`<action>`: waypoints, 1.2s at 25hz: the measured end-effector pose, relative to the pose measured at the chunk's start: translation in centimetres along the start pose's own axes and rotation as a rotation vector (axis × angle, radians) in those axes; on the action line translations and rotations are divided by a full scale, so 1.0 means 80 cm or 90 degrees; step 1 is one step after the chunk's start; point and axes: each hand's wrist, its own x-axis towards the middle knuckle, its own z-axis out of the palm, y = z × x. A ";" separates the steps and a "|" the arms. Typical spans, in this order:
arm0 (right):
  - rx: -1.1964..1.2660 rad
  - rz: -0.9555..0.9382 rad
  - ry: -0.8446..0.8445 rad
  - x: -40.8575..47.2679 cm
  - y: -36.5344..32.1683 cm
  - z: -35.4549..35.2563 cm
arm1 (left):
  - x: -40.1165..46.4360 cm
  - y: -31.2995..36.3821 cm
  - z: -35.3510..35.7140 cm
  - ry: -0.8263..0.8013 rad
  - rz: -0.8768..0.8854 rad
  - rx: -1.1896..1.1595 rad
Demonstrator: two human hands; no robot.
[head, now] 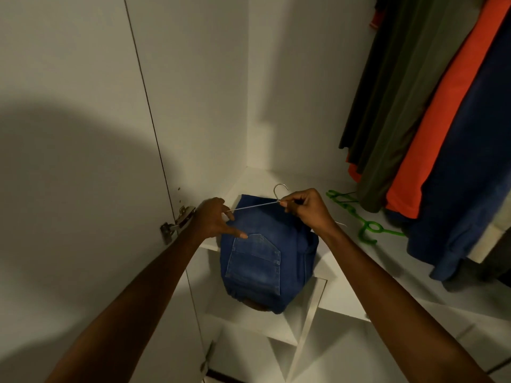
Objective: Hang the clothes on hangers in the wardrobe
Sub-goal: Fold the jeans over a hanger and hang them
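white wardrobe interior point(276, 78) fills the frame, with its open door point(69, 134) occupying 9 to 11 o'clock; a large rounded shadow is cast across the door's lower half. hanging garments point(431, 120) are seen at 1 to 3 o'clock: a dark olive one, an orange one, then a navy one nearest the right edge, all draped down to just above the shelf. white shelf point(345, 275) runs from centre out to 4 o'clock, with white compartment dividers visible below it at 6 o'clock. folded blue jeans point(265, 261) are located at frame centre, draped over the shelf's front edge, back pocket facing up, lower end hanging past the edge. left hand point(214, 221) is placed at the jeans' 10 o'clock corner, fingers partly spread, index extended onto the denim beside the pocket; the left end of the wire appears pinched between thumb and fingers, though the contact is small and not fully clear. right hand point(307, 210) is curled at the jeans' 1 o'clock corner, thumb and forefinger pinched on the wire just below the hook. thin metal wire hanger point(257, 205) is held across the top of the jeans between both hands, hook pointing up toward 12 o'clock. green plastic hanger point(359, 217) is lying flat on the shelf at 3 o'clock of the right hand, partly under the hanging garments. metal door hinge point(177, 221) is fixed at 9 o'clock of the left hand, just beside the wrist.
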 end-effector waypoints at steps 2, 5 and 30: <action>-0.013 -0.019 -0.012 0.000 -0.007 -0.005 | -0.012 0.000 -0.001 -0.040 -0.034 -0.031; -0.010 -0.007 0.024 -0.012 -0.006 -0.002 | -0.027 0.006 0.009 0.039 -0.130 -0.192; -0.049 0.033 -0.091 -0.047 -0.154 -0.008 | -0.054 0.083 0.035 0.334 -0.305 -0.769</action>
